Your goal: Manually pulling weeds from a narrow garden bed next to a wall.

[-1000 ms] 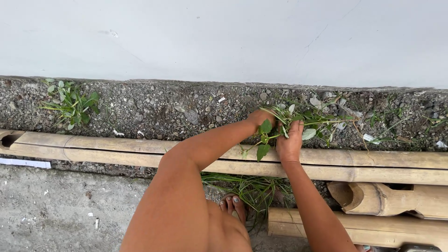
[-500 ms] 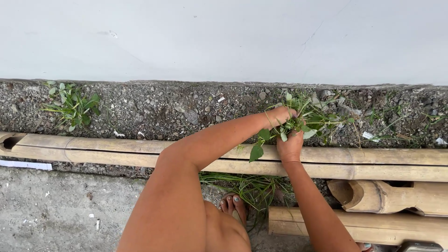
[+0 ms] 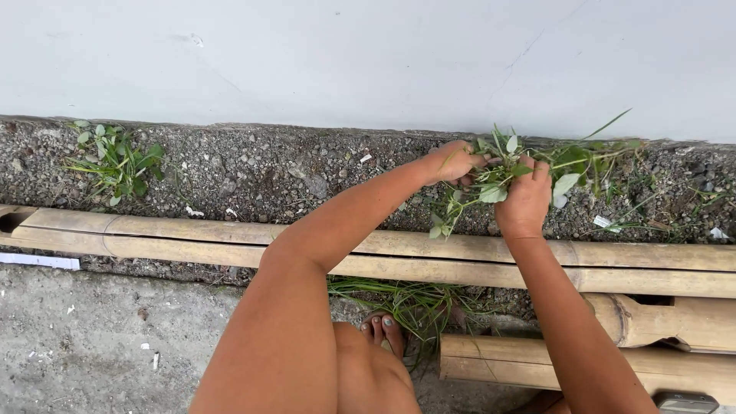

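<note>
weeds (image 3: 502, 180): one leafy green clump, thin stems, on gravel strip (image 3: 268, 172) by white wall (image 3: 345, 61) | left hand (image 3: 454, 161), right hand (image 3: 525, 201): both grips closed on weeds | bamboo poles (image 3: 192, 238): two, below

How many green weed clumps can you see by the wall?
3. One leafy weed clump grows at the far left by the wall. One bunch of weeds is gripped in both hands. One grass tuft sits below the bamboo poles. Smaller ones may be hidden.
</note>
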